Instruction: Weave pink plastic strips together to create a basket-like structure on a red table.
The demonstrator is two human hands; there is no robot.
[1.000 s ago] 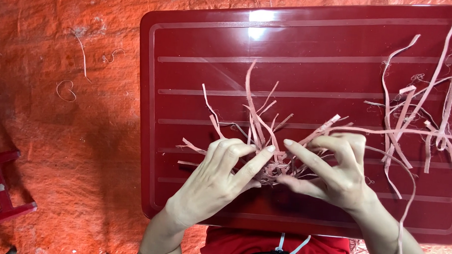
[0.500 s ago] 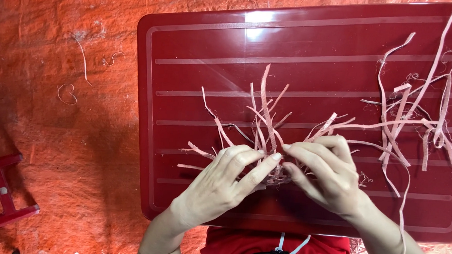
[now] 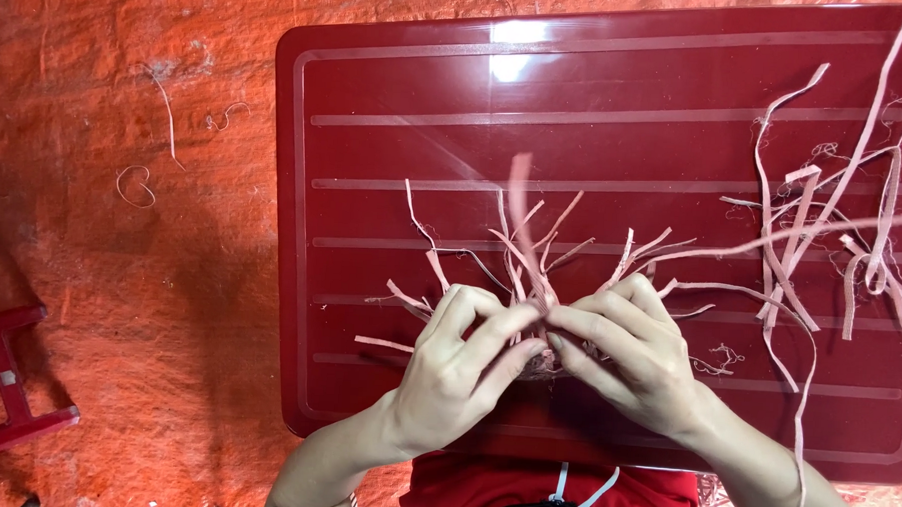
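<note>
A dark red plastic table [image 3: 395,132] with raised ribs fills most of the view. My left hand [image 3: 457,374] and my right hand [image 3: 632,365] meet over its near middle, fingertips pinched together on a bundle of thin pale pink strips [image 3: 526,251]. The strips fan up and outward from between my fingers. One long strip runs from my right hand toward the right. What lies under my palms is hidden.
A loose heap of long pink strips [image 3: 821,236] lies on the table's right side, some hanging over its near edge. A few stray strips [image 3: 139,183] lie on the orange-red floor at left. A red stool [image 3: 11,388] stands at lower left.
Both hands have drawn slightly closer to my body and tightened on the bundle. The strips sticking up have shifted, one of them blurred by motion.
</note>
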